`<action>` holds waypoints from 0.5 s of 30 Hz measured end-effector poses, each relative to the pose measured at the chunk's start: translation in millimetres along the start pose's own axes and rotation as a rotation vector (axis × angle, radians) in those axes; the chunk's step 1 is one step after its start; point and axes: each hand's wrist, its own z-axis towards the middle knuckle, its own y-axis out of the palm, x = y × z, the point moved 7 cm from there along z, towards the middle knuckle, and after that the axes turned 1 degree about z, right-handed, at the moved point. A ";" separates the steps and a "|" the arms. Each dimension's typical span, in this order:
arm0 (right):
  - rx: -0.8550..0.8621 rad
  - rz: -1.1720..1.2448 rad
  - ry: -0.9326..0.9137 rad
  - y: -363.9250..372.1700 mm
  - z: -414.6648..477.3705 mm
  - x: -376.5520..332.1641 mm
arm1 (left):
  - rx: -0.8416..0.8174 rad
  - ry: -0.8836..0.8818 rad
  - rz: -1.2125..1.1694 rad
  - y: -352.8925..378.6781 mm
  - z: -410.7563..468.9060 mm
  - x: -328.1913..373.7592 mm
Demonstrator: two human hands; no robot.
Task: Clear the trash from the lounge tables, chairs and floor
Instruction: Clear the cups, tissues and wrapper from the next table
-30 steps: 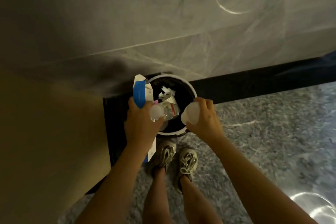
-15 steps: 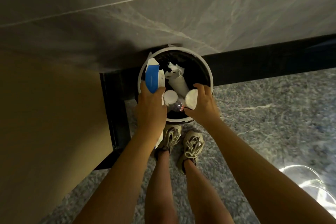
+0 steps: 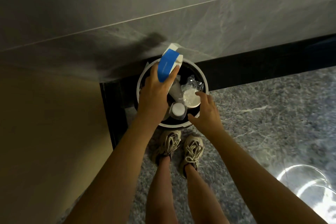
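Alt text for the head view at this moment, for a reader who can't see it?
Seen from above, a person's left hand holds a blue-and-white carton over a round white-rimmed trash bin, while the open right hand hovers over its near edge. Inside lie a paper cup and a capped bottle.

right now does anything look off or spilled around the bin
Nothing spilled on the floor. The bin is heaped close to its rim, and the blue carton gripped by the left hand pokes out above it.
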 end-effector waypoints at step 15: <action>0.118 0.091 -0.030 -25.5 -18.6 -7.6 | -0.009 0.002 -0.100 0.7 -0.4 0.4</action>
